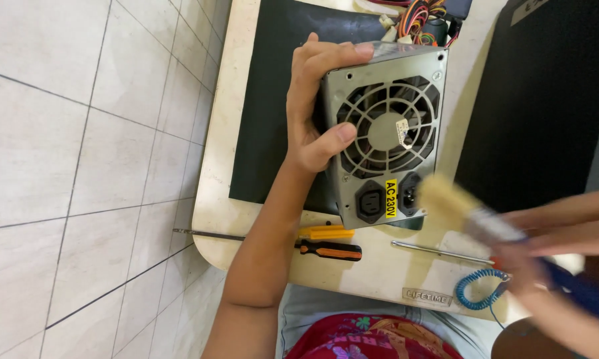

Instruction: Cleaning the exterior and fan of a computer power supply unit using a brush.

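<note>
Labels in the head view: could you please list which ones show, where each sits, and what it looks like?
Yellow sticker: upright rectangle with black print, between the two sockets on the power supply.
Small pale sticker: on the fan hub, partly peeled.
Grey plate: oblong with raised letters, at the table's near edge.

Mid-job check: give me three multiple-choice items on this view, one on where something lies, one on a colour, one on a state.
1. Where do the screwdrivers lie? A on the table in front of the metal box B on the floor C on top of the box
2. What colour is the coiled cord? A red B blue C white
3. How is the power supply box held? A lying flat, untouched B gripped by the left hand C hanging by its wires

Answers: 1 A, they lie along the table edge; 2 B, blue coils show; 3 B, fingers wrap its side while the right hand holds a brush.
</note>
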